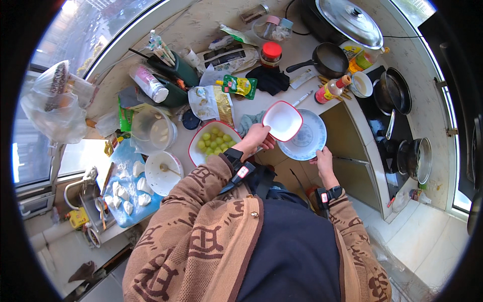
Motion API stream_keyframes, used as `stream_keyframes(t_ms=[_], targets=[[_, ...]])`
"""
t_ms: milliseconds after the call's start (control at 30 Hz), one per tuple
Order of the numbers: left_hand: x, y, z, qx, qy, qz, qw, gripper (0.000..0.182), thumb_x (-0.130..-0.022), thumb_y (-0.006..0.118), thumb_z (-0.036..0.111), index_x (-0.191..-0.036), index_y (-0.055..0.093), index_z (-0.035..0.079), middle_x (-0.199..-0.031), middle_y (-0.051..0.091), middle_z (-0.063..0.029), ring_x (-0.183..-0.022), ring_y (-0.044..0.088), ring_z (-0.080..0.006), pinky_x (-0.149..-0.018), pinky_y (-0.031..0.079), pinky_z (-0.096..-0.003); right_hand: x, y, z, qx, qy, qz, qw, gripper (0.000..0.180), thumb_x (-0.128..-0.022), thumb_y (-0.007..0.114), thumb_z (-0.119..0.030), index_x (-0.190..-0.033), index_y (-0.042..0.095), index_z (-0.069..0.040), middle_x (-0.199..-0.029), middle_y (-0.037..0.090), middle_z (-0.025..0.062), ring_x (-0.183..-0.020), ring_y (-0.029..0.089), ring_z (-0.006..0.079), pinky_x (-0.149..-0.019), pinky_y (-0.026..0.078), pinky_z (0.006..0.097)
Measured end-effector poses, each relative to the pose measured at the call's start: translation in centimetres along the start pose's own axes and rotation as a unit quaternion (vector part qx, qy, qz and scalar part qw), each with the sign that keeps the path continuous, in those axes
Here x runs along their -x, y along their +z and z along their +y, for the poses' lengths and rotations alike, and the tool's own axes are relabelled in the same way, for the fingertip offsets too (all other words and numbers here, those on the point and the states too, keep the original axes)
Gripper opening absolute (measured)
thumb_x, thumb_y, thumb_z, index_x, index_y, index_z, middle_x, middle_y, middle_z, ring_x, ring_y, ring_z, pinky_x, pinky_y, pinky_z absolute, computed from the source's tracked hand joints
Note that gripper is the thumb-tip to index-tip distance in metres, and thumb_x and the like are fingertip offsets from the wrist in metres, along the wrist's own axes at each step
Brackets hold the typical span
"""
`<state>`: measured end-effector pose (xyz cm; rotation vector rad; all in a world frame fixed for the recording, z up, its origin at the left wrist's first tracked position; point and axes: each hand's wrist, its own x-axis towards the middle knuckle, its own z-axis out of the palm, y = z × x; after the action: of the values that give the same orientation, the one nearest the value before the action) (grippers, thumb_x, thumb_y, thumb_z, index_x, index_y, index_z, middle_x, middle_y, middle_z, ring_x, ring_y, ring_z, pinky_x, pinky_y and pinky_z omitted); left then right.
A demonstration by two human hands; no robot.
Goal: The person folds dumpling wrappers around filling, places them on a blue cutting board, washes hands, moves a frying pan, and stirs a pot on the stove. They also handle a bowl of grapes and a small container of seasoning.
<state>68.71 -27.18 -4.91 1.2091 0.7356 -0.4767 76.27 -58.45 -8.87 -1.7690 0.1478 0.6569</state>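
Note:
My left hand (256,139) grips the edge of a small square white bowl (283,120) with a red rim. That bowl is tilted and looks bare inside. It overlaps the left part of a round pale blue patterned dish (306,141), which my right hand (325,163) pinches at its lower right rim. Both vessels are over the counter's front edge, partly above the tiled floor. Left of my left hand, a larger red-rimmed white bowl (193,149) holds green grapes (216,140). A grey-green cloth (249,121) lies just behind that hand.
Dumpling-like dough pieces (121,191) lie on a blue mat (126,217) at left, near a white bowl (153,181) with a spoon and a clear plastic tub (145,128). A sauce bottle (329,91), small black pan (332,60) and cooktop (381,130) are at right.

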Motion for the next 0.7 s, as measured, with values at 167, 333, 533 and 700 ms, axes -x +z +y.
stream_keyframes(t_ms=[167,333,533,700], targets=[[0.7,0.3,0.1,-0.103,-0.016,-0.016,0.994,0.042,-0.103,0.046,0.029,-0.102,0.063,-0.009,-0.080,0.074,-0.0168,-0.058,0.072,-0.0233,-0.044,0.050,-0.0307,-1.1,3.8,-0.3,-0.036,0.014,-0.058,0.998,0.022,-0.096,0.048,-0.007,-0.111,0.061,0.002,-0.082,0.069,0.0105,-0.060,0.066,0.0163,-0.054,0.055,0.0287],[1.1,-0.2,-0.6,-0.104,-0.009,0.001,0.995,0.039,-0.097,0.050,0.021,-0.100,0.061,-0.016,-0.073,0.072,-0.0207,-0.050,0.069,-0.0256,-0.036,0.043,-0.0315,-1.1,4.7,-0.4,-0.021,-0.003,-0.072,0.997,0.024,-0.096,0.047,-0.007,-0.113,0.061,0.002,-0.084,0.070,0.0110,-0.061,0.066,0.0163,-0.054,0.055,0.0285],[2.2,-1.1,-0.8,-0.080,0.002,0.017,0.997,0.037,-0.096,0.049,0.022,-0.099,0.063,-0.013,-0.073,0.072,-0.0194,-0.050,0.069,-0.0246,-0.036,0.041,-0.0305,-0.7,4.0,0.6,-0.010,0.026,-0.091,0.995,0.025,-0.097,0.045,-0.007,-0.114,0.061,0.002,-0.084,0.070,0.0109,-0.061,0.067,0.0169,-0.055,0.056,0.0287],[3.2,-2.2,-1.1,-0.062,-0.005,0.026,0.998,0.036,-0.097,0.050,0.023,-0.097,0.064,-0.011,-0.074,0.073,-0.0180,-0.052,0.069,-0.0231,-0.037,0.041,-0.0300,-0.5,3.6,1.7,-0.016,0.083,-0.094,0.992,0.022,-0.095,0.046,-0.008,-0.108,0.061,0.001,-0.082,0.069,0.0091,-0.064,0.066,0.0154,-0.058,0.057,0.0286]])
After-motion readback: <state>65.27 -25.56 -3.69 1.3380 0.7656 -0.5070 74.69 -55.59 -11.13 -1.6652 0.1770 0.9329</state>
